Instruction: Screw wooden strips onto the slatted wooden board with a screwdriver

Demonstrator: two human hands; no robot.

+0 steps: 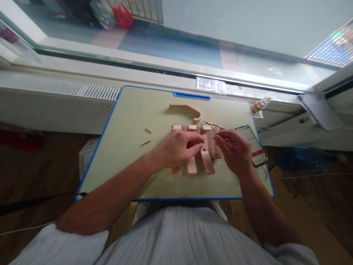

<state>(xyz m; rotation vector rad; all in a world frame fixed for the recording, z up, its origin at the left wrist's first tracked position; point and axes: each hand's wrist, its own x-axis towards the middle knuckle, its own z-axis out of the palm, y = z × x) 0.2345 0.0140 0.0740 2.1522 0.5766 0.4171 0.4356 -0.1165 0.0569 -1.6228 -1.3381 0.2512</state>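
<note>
A pale wooden assembly (212, 149) of slats with curved wooden strips (208, 163) fixed across it lies in the middle of the table. My left hand (180, 147) rests over it from the left, thumb and fingers curled onto one strip. Beside the assembly's right part, my right hand (235, 149) pinches a thin metal piece (211, 137), perhaps a screw, just above the wood. Farther back lies a loose hook-shaped wooden strip (186, 106). A screwdriver (211, 124) with a yellow and black handle sits behind the assembly, partly hidden.
Left on the table (121, 121) lie a screw (148, 130) and a small metal bit (146, 142). A phone (249, 136) is right of my right hand. A bottle (261, 105) stands beyond the right back edge, below the window.
</note>
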